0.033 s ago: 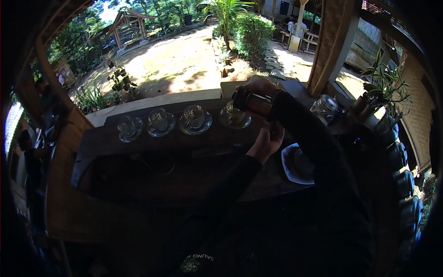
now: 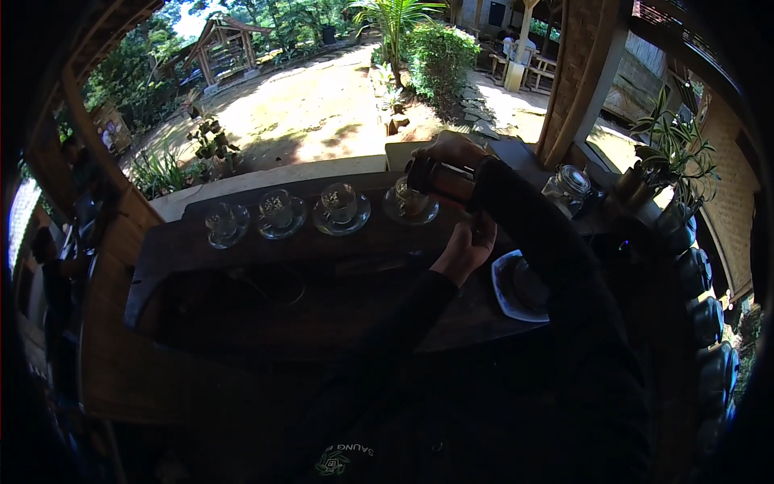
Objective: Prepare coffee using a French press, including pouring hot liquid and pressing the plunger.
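A French press (image 2: pixel 453 185) with dark amber liquid lies tilted over the rightmost glass cup (image 2: pixel 411 202), its spout end to the left. My right hand (image 2: pixel 455 151) is closed around it from above. Below, my left hand (image 2: pixel 470 248) supports its lower end with curled fingers, partly hidden by the right sleeve. Some brownish liquid shows in that cup, which stands on a glass saucer. Leftward in a row stand more clear cups on saucers: one glass cup (image 2: pixel 339 203), another patterned cup (image 2: pixel 276 209) and the leftmost cup (image 2: pixel 220 219).
A lidded glass jar (image 2: pixel 571 184) stands at the right of the dark wooden counter (image 2: pixel 173 242). A pale-rimmed angular plate (image 2: pixel 501 297) lies beside my right forearm. Potted plants (image 2: pixel 677 153) and a wooden post (image 2: pixel 571 81) border the right side. A sunlit yard lies beyond.
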A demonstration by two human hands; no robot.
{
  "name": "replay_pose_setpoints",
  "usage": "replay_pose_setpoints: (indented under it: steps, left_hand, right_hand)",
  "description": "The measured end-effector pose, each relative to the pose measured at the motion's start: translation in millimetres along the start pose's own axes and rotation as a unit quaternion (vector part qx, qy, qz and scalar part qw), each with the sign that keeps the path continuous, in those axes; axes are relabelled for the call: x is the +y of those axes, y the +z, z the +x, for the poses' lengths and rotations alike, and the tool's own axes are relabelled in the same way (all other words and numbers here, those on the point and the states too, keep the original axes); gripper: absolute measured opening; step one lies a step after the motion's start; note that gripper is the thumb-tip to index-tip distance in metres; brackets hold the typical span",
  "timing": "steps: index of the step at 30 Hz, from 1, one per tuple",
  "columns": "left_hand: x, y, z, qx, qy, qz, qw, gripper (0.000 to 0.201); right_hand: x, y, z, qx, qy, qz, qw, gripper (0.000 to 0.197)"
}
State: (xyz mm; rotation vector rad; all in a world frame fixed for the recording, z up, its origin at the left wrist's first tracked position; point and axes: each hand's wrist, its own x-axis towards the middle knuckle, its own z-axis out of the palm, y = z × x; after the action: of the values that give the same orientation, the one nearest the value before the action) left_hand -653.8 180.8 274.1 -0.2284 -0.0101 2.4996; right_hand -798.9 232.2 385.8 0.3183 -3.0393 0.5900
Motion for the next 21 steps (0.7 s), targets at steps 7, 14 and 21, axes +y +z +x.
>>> replay_pose_setpoints:
  steps: [7,14,21]
  left_hand:
    - [5.5,-0.5,6.7,0.072,0.001,-0.032,0.997,0.009]
    - [5.2,-5.3,13.8,0.072,-0.003,-0.067,0.995,0.009]
    - [4.9,-3.3,12.7,0.068,0.0,-0.049,0.996,0.01]
  right_hand:
    - [-9.0,1.6,1.6,0.003,0.001,0.0,1.0,0.062]
    - [-10.2,1.0,3.5,-0.024,0.022,0.006,0.999,0.061]
    - [-12.0,1.4,4.4,-0.024,0.021,0.016,0.999,0.059]
